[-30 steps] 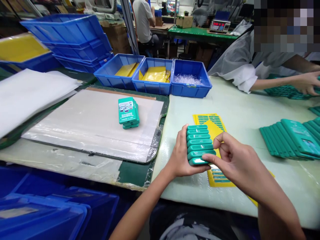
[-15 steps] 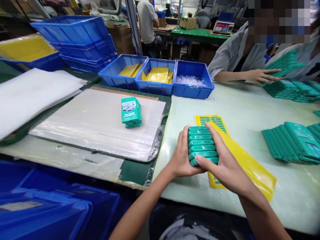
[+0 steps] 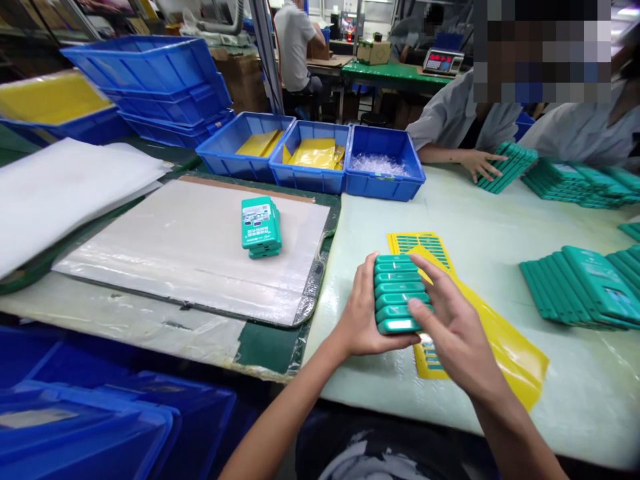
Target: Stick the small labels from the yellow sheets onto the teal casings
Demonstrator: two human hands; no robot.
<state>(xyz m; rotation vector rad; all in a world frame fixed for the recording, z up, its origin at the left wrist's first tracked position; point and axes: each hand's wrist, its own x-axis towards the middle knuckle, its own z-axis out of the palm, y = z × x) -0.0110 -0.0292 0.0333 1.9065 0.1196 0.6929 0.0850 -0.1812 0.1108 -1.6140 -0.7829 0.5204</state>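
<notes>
My left hand (image 3: pixel 359 313) is wrapped round the left side and underside of a stack of flat green plastic cases (image 3: pixel 397 288), held on edge above the table. Loosely at the stack's right side is my right hand (image 3: pixel 453 317), its thumb over the near face and its fingers at the far corner. The palm stands slightly off the stack. Beneath lie a yellow sheet with rows of green labels (image 3: pixel 435 248) and a plain yellow sheet (image 3: pixel 505 340). Left of my hands, a small pile of printed green cases (image 3: pixel 261 225) rests on a white board (image 3: pixel 190 233).
Three blue bins (image 3: pixel 385 185) line the back, holding yellow packets and clear bits. More blue bins (image 3: pixel 150 67) are stacked at left. Rows of green cases (image 3: pixel 575 287) stand at right. Across the table, a co-worker's hand (image 3: pixel 483 167) touches another green stack (image 3: pixel 510 167).
My right hand has loosened and its thumb has shifted right across the stack; my left hand keeps its hold. The co-worker's green stack has moved left and down to the table.
</notes>
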